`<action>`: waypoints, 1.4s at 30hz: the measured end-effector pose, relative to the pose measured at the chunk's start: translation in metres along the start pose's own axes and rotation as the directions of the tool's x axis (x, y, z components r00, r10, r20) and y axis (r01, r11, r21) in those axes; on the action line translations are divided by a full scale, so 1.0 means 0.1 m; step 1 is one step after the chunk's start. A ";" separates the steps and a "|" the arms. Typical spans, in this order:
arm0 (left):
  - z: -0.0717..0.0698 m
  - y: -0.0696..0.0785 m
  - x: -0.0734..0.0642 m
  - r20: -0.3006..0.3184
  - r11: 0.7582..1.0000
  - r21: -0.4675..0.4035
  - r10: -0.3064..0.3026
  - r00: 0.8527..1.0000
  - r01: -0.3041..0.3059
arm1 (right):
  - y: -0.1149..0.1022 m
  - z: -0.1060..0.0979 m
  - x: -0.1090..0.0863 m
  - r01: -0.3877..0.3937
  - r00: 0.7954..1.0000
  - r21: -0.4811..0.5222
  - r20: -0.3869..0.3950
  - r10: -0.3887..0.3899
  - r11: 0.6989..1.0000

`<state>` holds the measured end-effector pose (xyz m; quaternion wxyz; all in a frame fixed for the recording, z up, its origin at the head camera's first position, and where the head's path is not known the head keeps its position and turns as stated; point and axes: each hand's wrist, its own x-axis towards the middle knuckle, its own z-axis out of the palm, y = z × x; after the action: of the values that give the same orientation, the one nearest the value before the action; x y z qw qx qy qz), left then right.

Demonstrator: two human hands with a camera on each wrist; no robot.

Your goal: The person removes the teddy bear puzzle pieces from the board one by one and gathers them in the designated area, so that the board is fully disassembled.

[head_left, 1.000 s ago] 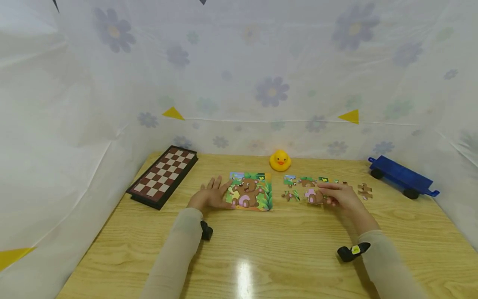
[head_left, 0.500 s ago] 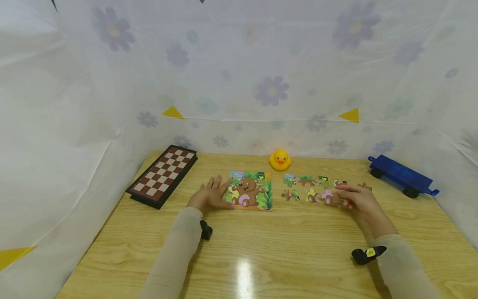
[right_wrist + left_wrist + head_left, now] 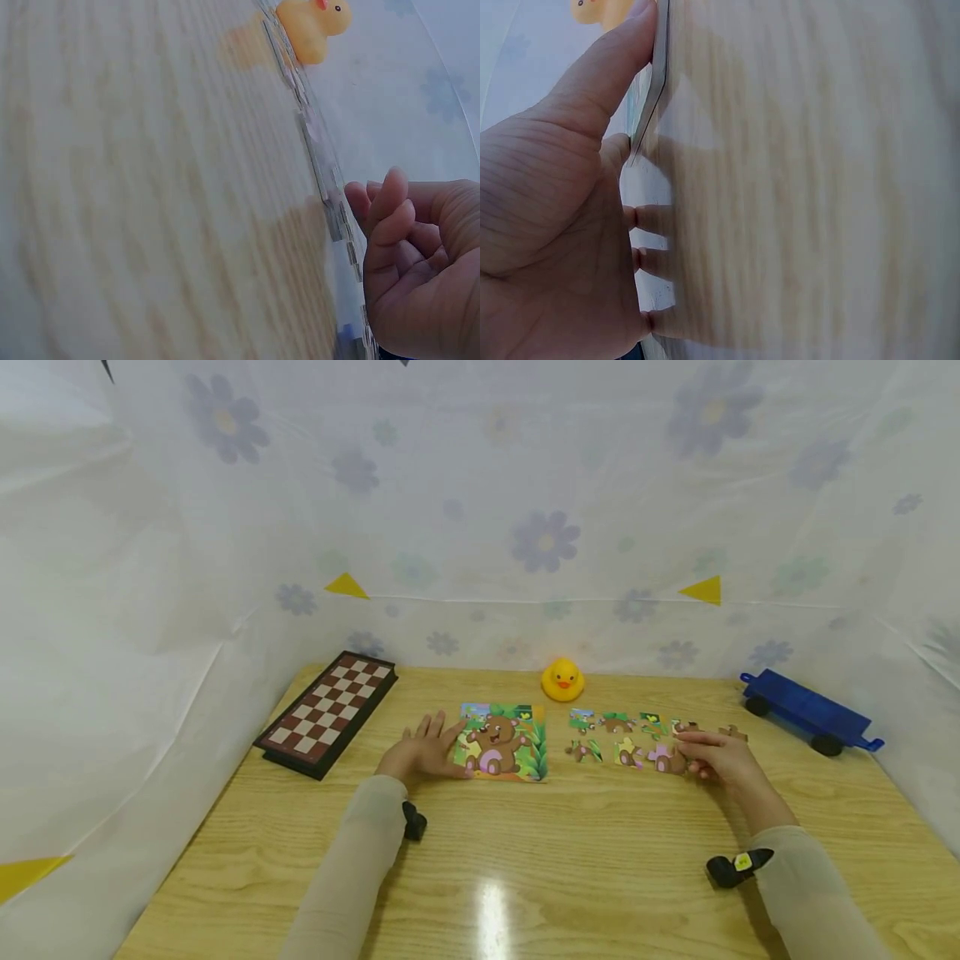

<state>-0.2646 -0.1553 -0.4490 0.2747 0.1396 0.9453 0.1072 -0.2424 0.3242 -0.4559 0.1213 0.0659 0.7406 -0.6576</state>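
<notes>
My left hand (image 3: pixel 429 753) lies with fingers spread on the table beside the bear picture board (image 3: pixel 498 745). Its thumb rests on the board's left edge, and the left wrist view shows the board's thin edge (image 3: pixel 660 71) by the thumb. At the right, my right hand (image 3: pixel 720 764) pinches the end of a jigsaw puzzle piece (image 3: pixel 666 758) with a brown and pink print, low at the table. In the right wrist view the other fingers of the right hand (image 3: pixel 420 259) are curled. Left of that piece lies a yellow and brown puzzle piece (image 3: pixel 628 753).
More puzzle pieces lie in a back row, among them a bear-head piece (image 3: pixel 617 722). A yellow rubber duck (image 3: pixel 562 681) stands behind. A folded chessboard (image 3: pixel 330 714) is at the left, a blue toy trailer (image 3: pixel 810 712) at the right. A floral curtain (image 3: pixel 480 510) encloses the table.
My right hand has moved right with the brown and pink puzzle piece, away from the yellow and brown one, then stayed nearly still. The left hand has not moved.
</notes>
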 end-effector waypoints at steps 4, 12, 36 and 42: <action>0.02 -0.02 0.04 0.002 1.000 0.003 -0.010 1.000 0.010 | -0.02 -0.01 -0.02 0.032 0.999 -0.003 0.005 -0.032 0.999; 0.01 0.01 0.02 -0.007 1.000 0.000 -0.020 1.000 0.020 | -0.10 0.00 -0.09 0.028 0.997 0.077 0.067 -0.033 0.997; 0.05 -0.05 0.08 -0.019 1.000 -0.011 -0.016 1.000 0.016 | -0.18 0.43 -0.04 0.093 0.979 0.033 0.179 -0.097 0.995; 0.05 -0.04 0.07 -0.027 1.000 -0.010 -0.013 1.000 0.012 | -0.19 0.63 0.04 0.111 0.975 -0.043 0.200 -0.101 0.993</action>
<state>-0.2684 -0.1564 -0.4576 0.2630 0.1309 0.9493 0.1119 -0.2456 0.2592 -0.4457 0.1606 -0.0425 0.7448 -0.6462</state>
